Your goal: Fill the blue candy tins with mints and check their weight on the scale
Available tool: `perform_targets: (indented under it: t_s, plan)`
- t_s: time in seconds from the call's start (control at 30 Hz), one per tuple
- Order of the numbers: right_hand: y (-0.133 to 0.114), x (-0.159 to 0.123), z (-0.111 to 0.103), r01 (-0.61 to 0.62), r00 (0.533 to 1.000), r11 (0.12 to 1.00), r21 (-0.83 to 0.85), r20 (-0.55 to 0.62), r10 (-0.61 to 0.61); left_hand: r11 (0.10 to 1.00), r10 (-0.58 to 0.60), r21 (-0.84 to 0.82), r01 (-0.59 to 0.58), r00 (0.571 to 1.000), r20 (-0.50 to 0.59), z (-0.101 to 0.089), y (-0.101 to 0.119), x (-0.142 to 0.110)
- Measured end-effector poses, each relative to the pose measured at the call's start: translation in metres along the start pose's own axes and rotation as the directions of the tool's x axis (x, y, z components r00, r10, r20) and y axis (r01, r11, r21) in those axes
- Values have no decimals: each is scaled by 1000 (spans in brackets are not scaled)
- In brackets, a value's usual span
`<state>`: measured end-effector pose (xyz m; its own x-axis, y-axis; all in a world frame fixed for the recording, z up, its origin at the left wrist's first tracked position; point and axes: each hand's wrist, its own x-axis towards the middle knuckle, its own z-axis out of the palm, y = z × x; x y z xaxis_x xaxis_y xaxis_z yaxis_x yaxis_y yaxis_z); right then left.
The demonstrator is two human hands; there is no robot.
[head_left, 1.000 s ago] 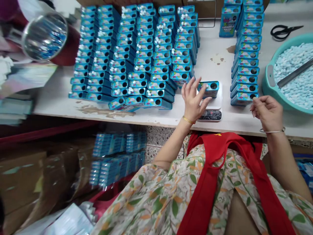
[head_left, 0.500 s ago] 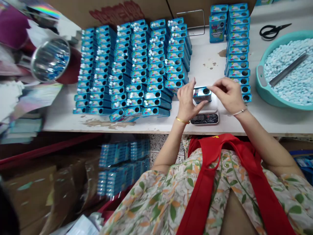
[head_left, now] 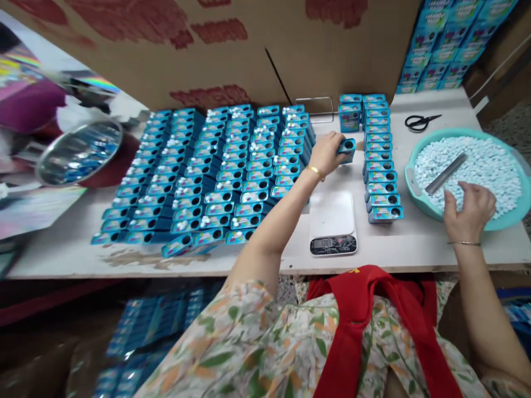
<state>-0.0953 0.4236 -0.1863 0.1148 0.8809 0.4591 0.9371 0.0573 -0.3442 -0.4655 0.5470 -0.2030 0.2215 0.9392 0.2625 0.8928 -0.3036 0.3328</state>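
My left hand (head_left: pixel 327 153) is closed around a small blue candy box (head_left: pixel 347 150), holding it upright beyond the kitchen scale (head_left: pixel 333 221). A dark round hole shows in the box's top. Over the near edge of a turquoise basin (head_left: pixel 415 188) hovers my right hand (head_left: pixel 469 209), its fingers apart and nothing visible in them. Pale blue candies (head_left: pixel 493 166) fill the basin, and a grey metal scoop (head_left: pixel 447 172) lies on them close to the right hand. Whether that hand touches the candies, I cannot tell.
Several rows of blue boxes (head_left: pixel 224 166) stand on the left of the white table (head_left: pixel 298 257), some topped with candies. Another row (head_left: pixel 381 160) stands left of the basin. Black scissors (head_left: pixel 421 122) lie behind it; a metal bowl (head_left: pixel 81 155) sits far left.
My left hand has carried the box off the scale and away from me. My right hand has left the box and moved right to the basin. The view has tilted up.
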Motion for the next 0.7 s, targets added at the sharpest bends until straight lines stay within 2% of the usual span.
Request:
perform_targets:
  t_s: [0.1, 0.2, 0.3, 0.37, 0.47, 0.6, 0.7]
  plan:
    - [25, 1, 15, -28, 996, 997, -76, 80, 34, 999, -27, 47, 24, 997, 67, 25, -17, 66]
    - [36, 4, 28, -19, 990, 997, -69, 140, 29, 995, -65, 87, 58, 995, 76, 41, -26, 108]
    - [39, 7, 33, -36, 984, 995, -88, 172, 51, 997, -43, 72, 40, 999, 33, 44, -31, 124]
    - [37, 9, 30, -53, 977, 992, -117, 198, 75, 999, -5, 45, 4, 1000, 21, 36, -36, 118]
    - [32, 14, 21, -79, 946, 979, -190, 294, 133, 999, 34, 9, -34, 998, 46, 7, -46, 74]
    - [33, 33, 13, -15, 867, 951, -309, 470, 167, 999, 12, 28, -16, 991, 135, -53, -54, -37]
    - [40, 49, 18, -2, 823, 949, -316, 539, 181, 989, -73, 143, 45, 978, 196, -80, -49, -117]
